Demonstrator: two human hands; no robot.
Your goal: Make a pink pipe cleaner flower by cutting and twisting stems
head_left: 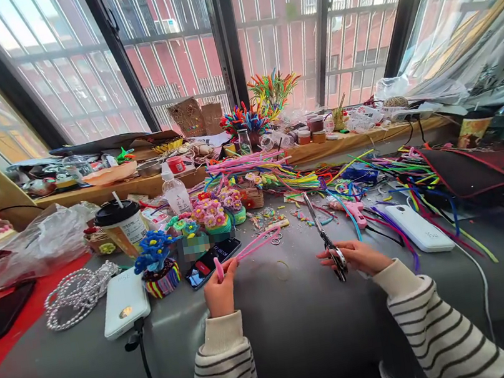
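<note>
My left hand (220, 288) pinches a pink pipe cleaner (256, 243), bent so that its long ends reach to the right over the grey table. A short pink loop of it stands up above the fingers. In my right hand (357, 257) is a pair of metal scissors (322, 232), its blades pointing up and away from me and looking closed. The scissors and the pipe cleaner are apart. Just behind my left hand lies a phone (213, 262). Pipe-cleaner flowers in a striped pot (163, 280) stand to its left.
Pink flower pots (212, 210), a lidded cup (121, 224) and a spray bottle (175, 191) stand behind. A pink glue gun (355, 213), a white power bank (419, 227) and loose pipe cleaners (401, 170) lie right. Another power bank (125, 301) and silver beads (76, 295) lie left.
</note>
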